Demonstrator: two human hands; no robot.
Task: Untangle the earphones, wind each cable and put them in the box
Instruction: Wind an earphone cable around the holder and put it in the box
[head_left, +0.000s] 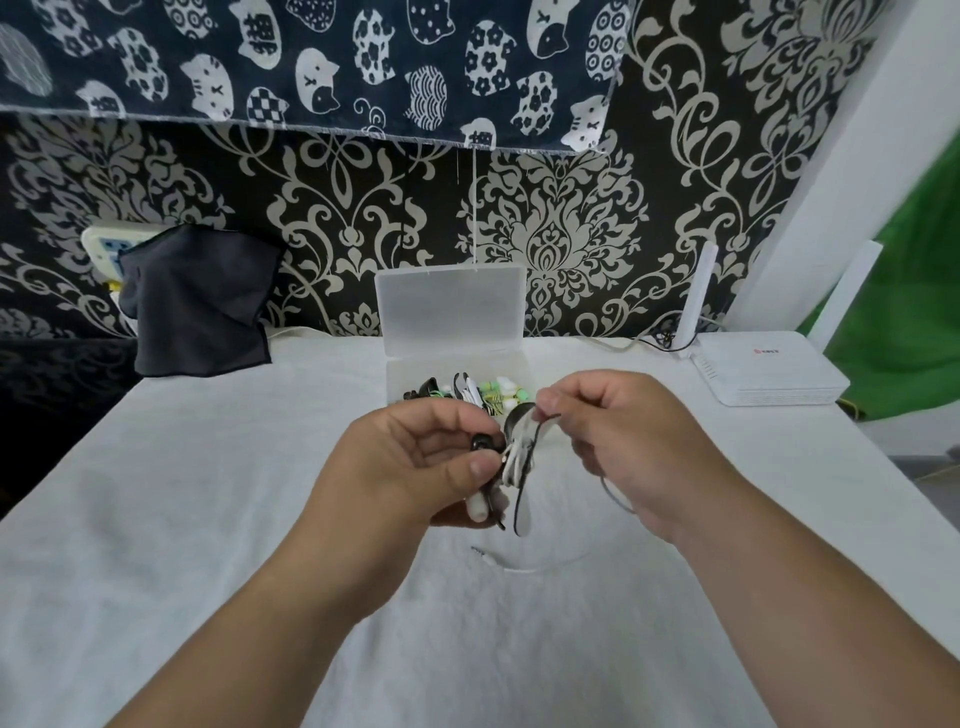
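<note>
Late stage, I'd say. The box (396, 382) is open at the far middle of the bench (208, 519), lid up, with several wound earphone sets (467, 396) already inside. Just near of it, the left hand (415, 462) holds a part-wound white-and-black coil (517, 462), fingers (447, 415) curled round it. The right hand (623, 431) pinches the coil's top loop, fingers narrow. The loose tail (519, 569) with its jack lies on the bench under the hands, not wound yet. Left to do: finish the wrap and drop it in the box. Can't see any other loose sets.
</note>
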